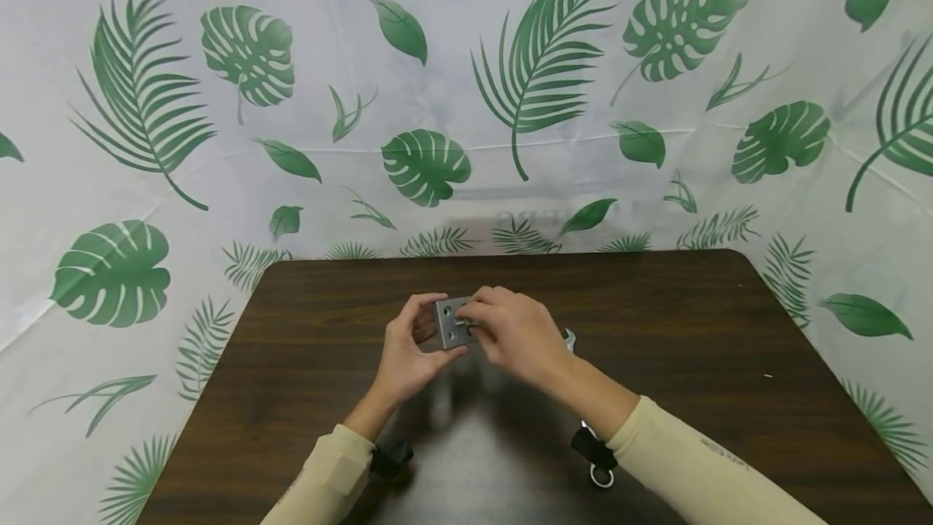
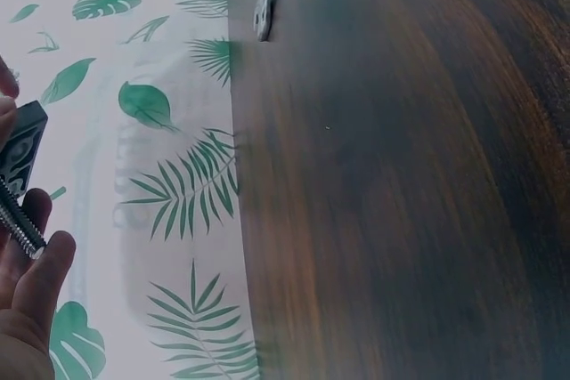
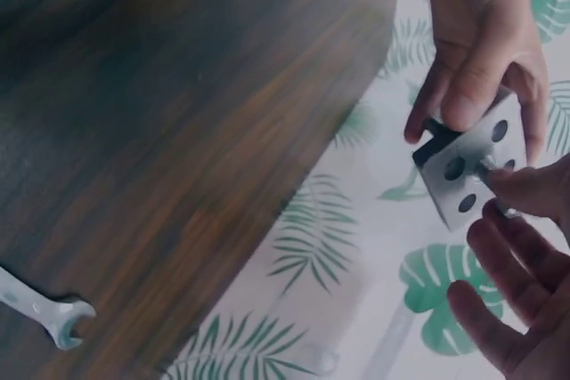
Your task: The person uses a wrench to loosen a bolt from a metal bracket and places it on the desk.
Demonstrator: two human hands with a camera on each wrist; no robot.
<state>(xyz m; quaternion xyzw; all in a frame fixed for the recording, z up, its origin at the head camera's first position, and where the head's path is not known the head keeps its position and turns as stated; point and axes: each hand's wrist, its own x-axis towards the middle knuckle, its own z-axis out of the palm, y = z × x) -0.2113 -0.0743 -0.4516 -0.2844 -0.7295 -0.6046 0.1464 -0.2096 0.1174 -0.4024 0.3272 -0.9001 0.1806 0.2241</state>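
Note:
A grey metal block with several round holes (image 1: 449, 334) is held up above the table, gripped along its edges by my left hand (image 1: 410, 355). In front of the block's holed face, my right hand (image 1: 521, 336) pinches a small shiny metal piece (image 3: 485, 170) between thumb and fingers. The fingers hide most of that piece, so its kind is unclear. A threaded bolt (image 2: 20, 224) shows beside the block in the left wrist view, near fingertips. How far it passes into a hole cannot be seen.
An open-ended wrench (image 3: 55, 313) lies on the dark wooden table (image 1: 321, 395), partly behind my right hand in the head view. A small light speck (image 1: 768, 376) sits on the right side. Behind the table hangs a leaf-patterned cloth (image 1: 452, 104).

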